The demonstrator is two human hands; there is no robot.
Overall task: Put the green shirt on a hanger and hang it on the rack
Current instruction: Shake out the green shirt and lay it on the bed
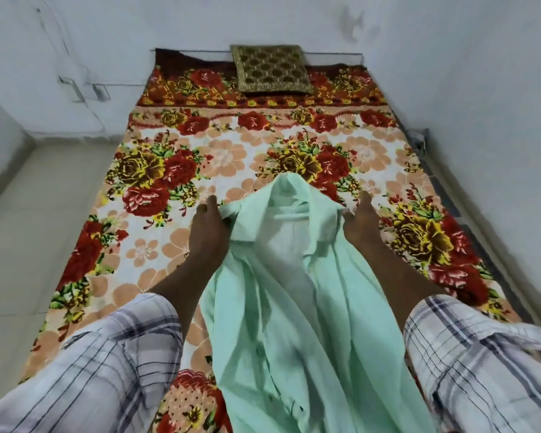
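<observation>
A pale green shirt (281, 295) hangs in front of me over the bed, collar end away from me, open at the front with its lighter inside showing. My left hand (207, 230) grips the shirt's left shoulder edge. My right hand (360, 225) grips the right shoulder edge, fingers tucked into the cloth. The shirt's lower part drapes toward me between my checked sleeves. No hanger and no rack are in view.
A bed with a red and orange floral blanket (175, 170) fills the middle. A gold patterned cushion (272, 68) lies at its far end against the white wall. Pale floor tiles (44, 214) run along the left; the right side meets a wall.
</observation>
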